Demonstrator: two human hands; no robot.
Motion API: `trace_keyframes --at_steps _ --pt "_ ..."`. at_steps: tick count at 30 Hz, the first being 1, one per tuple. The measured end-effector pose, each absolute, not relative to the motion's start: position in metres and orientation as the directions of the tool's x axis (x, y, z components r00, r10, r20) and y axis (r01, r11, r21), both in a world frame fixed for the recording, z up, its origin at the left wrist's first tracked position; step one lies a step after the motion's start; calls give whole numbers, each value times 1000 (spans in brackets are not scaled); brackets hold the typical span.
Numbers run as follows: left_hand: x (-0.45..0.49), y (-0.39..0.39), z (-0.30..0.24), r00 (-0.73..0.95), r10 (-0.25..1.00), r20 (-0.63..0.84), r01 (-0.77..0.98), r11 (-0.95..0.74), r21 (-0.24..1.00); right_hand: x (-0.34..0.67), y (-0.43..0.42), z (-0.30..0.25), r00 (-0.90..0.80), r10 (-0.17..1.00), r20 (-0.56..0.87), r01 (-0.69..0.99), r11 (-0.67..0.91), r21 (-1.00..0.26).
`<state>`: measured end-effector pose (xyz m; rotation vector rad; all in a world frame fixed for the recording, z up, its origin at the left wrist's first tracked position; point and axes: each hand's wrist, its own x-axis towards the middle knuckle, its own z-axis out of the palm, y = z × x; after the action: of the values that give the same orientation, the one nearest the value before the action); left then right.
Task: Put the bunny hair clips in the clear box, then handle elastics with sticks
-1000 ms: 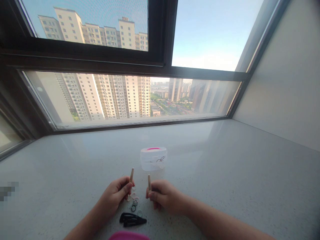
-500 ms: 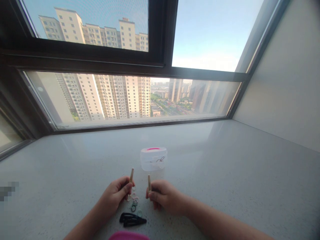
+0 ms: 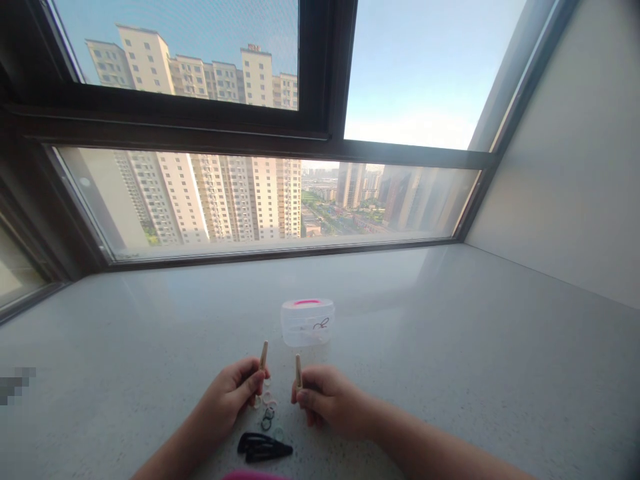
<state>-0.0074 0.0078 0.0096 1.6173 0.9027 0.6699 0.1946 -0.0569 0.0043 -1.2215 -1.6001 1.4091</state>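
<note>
I'm logging the box [image 3: 307,329] as clear plastic, slightly cloudy, smooth; its pink handle [image 3: 307,303] looks plastic too. Slim beige pieces [image 3: 299,371]: smooth, fairly matt — material unclear from where I sit. Black clips [image 3: 269,451]: smooth, soft sheen. Small rings [image 3: 267,423]: too small for me to call. Sill [image 3: 450,347]: stone-like, speckled, polished — wall [image 3: 560,207] smooth, low sheen.

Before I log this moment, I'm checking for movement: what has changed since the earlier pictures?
Nothing visibly moved or was let go; only the view shifted, everything appearing slightly lower. The left hand and right hand still hold slim tan pieces; clear box and black clips stayed put.
</note>
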Motion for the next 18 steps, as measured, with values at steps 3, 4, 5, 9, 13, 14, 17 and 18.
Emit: trace_keyframes --at_steps 3,4,5,9,13,14,17,18 --pt "-7 7 11 551 834 -34 205 -95 974 194 -57 4 -334 938 -89 202 -21 -979" --pt "-7 7 12 551 833 -38 203 -90 975 194 -57 4 -335 938 -88 197 -21 -980" --pt "-7 6 12 551 833 -45 203 -82 976 194 -57 4 -336 938 -88 194 -22 -981" --pt "-7 7 11 547 836 -46 201 -78 976 194 -56 4 -335 938 -93 188 -31 -982" --pt "-8 8 8 555 831 -36 202 -93 975 194 -57 5 -331 939 -93 203 -26 -979" --pt "-8 8 7 557 830 -34 203 -96 975 194 -57 5 -330 939 -96 208 -27 -978" --pt "-8 8 8 555 831 -27 203 -104 974 194 -57 6 -325 940 -102 218 -31 -976" --pt "-8 7 8 555 832 -24 202 -106 974 194 -57 5 -327 940 -101 216 -30 -976"
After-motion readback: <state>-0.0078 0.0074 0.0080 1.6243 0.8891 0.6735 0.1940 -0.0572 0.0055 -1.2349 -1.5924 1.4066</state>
